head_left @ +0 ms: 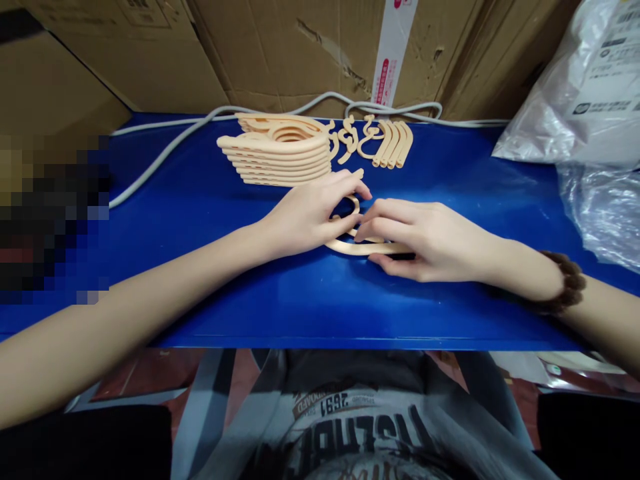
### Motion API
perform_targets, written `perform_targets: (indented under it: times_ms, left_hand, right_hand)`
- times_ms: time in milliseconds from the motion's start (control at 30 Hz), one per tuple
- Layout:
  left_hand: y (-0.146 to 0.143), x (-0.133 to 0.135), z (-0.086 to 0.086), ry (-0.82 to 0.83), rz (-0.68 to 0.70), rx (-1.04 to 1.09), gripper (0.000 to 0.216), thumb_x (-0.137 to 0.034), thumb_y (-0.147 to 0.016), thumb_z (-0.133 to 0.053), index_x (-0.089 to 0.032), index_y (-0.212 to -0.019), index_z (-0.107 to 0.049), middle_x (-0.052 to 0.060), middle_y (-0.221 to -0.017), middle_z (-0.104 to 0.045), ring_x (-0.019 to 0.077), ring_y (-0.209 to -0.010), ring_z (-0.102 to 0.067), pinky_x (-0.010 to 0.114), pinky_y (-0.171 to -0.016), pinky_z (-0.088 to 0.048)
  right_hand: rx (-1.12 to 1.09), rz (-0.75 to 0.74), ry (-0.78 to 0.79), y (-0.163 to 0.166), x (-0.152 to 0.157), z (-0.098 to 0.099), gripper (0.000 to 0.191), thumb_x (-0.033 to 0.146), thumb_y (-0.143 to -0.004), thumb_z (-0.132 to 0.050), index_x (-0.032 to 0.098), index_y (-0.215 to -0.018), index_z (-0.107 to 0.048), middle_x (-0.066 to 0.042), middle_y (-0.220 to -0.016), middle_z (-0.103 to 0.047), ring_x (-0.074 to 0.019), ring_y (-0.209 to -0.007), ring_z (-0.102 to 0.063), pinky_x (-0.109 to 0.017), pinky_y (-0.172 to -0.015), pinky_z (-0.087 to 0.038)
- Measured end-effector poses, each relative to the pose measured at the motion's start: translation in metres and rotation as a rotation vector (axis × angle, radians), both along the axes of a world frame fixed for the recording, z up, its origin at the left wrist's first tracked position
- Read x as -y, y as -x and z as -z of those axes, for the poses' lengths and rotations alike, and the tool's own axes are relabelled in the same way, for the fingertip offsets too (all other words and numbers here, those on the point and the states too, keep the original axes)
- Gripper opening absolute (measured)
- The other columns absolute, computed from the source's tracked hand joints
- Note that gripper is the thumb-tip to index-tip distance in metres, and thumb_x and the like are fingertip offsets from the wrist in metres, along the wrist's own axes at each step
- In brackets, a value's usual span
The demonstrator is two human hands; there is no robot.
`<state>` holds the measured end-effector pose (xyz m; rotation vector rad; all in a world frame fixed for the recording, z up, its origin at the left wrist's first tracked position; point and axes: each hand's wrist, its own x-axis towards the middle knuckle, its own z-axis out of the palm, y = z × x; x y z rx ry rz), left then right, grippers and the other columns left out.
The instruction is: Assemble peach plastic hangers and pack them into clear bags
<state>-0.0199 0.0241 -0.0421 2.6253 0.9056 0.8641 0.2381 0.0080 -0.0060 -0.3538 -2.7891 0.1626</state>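
Low over the blue table [280,293], a beige plastic clothes hanger [350,249] with a curved body is between my two hands. My left hand [313,210] is closed on its left end, with the thumb and fingers around the curved part. From the right, my right hand [425,237] pinches the straight arm, the thumb below it and the fingers above. Both hands hide parts of the hanger. Just behind my left hand stands a neat stack of beige hangers [280,160].
Behind my hands lie loose beige hook pieces [348,139] and several short curved arms [397,144] in a row. A white cable [200,123] runs along the back, before cardboard boxes [300,60]. Clear plastic bags [575,100] sit at the right.
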Motion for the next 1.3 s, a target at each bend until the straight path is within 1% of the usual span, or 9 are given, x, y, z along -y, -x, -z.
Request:
perform_targets:
  times_ms: [133,267,433,567,700,900,1133,1200,1300]
  left_hand:
    - [0.0,-0.001,0.0,0.008,-0.013,0.004,0.03,-0.033,-0.104,-0.059,-0.016,-0.124,-0.071,0.011,-0.123,-0.078,0.0261,-0.114,-0.074,0.036,-0.097,-0.056]
    - [0.0,0.0,0.0,0.023,-0.016,-0.006,0.03,-0.035,-0.103,-0.058,-0.017,-0.124,-0.072,0.011,-0.126,-0.079,0.026,-0.115,-0.074,0.037,-0.097,-0.056]
    - [-0.001,0.0,-0.002,0.04,-0.007,-0.018,0.031,-0.038,-0.105,-0.058,-0.017,-0.123,-0.072,0.012,-0.129,-0.079,0.0272,-0.12,-0.073,0.039,-0.102,-0.055]
    - [-0.001,-0.001,-0.003,0.044,-0.021,-0.05,0.032,-0.042,-0.108,-0.058,-0.018,-0.123,-0.073,0.012,-0.129,-0.079,0.0279,-0.12,-0.073,0.039,-0.102,-0.055]
    - [0.001,-0.002,-0.002,0.051,-0.031,-0.059,0.033,-0.043,-0.11,-0.058,-0.019,-0.126,-0.072,0.012,-0.13,-0.078,0.0281,-0.124,-0.072,0.039,-0.108,-0.054]
    - [0.003,-0.003,-0.001,0.045,-0.035,-0.071,0.033,-0.045,-0.111,-0.057,-0.019,-0.126,-0.072,0.011,-0.13,-0.077,0.0284,-0.125,-0.071,0.038,-0.108,-0.054]
    - [0.002,-0.002,-0.004,0.053,-0.03,-0.05,0.031,-0.038,-0.11,-0.055,-0.016,-0.124,-0.073,0.011,-0.126,-0.078,0.0274,-0.119,-0.072,0.038,-0.105,-0.053]
    - [0.002,-0.001,-0.006,0.065,-0.02,-0.052,0.031,-0.03,-0.11,-0.047,-0.017,-0.123,-0.072,0.011,-0.124,-0.078,0.0267,-0.118,-0.072,0.039,-0.104,-0.053]
    - [0.002,-0.002,-0.006,0.065,-0.002,-0.055,0.039,-0.013,-0.101,-0.04,-0.018,-0.125,-0.071,0.01,-0.127,-0.077,0.0252,-0.121,-0.071,0.04,-0.106,-0.054]
  right_hand:
    - [-0.074,0.006,0.126,-0.001,-0.007,0.005,0.024,0.014,-0.098,-0.062,0.018,-0.121,-0.067,-0.01,-0.122,-0.072,-0.02,-0.1,-0.07,-0.03,-0.083,-0.054]
    - [-0.129,0.005,0.192,0.001,-0.007,0.008,0.029,0.01,-0.094,-0.06,0.019,-0.12,-0.068,-0.008,-0.118,-0.074,-0.0193,-0.101,-0.069,-0.03,-0.087,-0.052]
    - [-0.068,0.054,0.089,0.001,-0.009,0.006,0.026,0.012,-0.095,-0.059,0.021,-0.118,-0.068,-0.006,-0.109,-0.077,-0.0236,-0.104,-0.067,-0.036,-0.092,-0.045]
    - [-0.06,0.107,0.006,0.0,-0.014,0.006,0.025,0.011,-0.095,-0.059,0.022,-0.117,-0.067,-0.008,-0.112,-0.078,-0.0261,-0.106,-0.064,-0.038,-0.093,-0.041]
    - [-0.051,0.106,-0.071,-0.001,-0.015,0.008,0.023,0.012,-0.1,-0.056,0.02,-0.117,-0.067,-0.01,-0.111,-0.077,-0.0269,-0.104,-0.062,-0.039,-0.093,-0.041]
    - [-0.022,0.1,-0.079,-0.001,-0.016,0.007,0.022,0.014,-0.102,-0.052,0.021,-0.118,-0.066,-0.01,-0.112,-0.077,-0.0272,-0.104,-0.062,-0.04,-0.093,-0.041]
    - [-0.001,0.14,-0.087,-0.004,-0.02,0.006,0.021,0.013,-0.1,-0.052,0.023,-0.112,-0.065,-0.009,-0.11,-0.077,-0.0274,-0.103,-0.063,-0.042,-0.092,-0.043]
    - [0.002,0.166,-0.091,-0.006,-0.024,0.006,0.02,0.013,-0.099,-0.051,0.023,-0.11,-0.064,-0.009,-0.107,-0.076,-0.0274,-0.102,-0.063,-0.041,-0.091,-0.043]
    - [-0.007,0.213,-0.073,-0.009,-0.031,0.006,0.02,0.013,-0.099,-0.05,0.023,-0.109,-0.064,-0.007,-0.104,-0.075,-0.0266,-0.1,-0.064,-0.04,-0.089,-0.043]
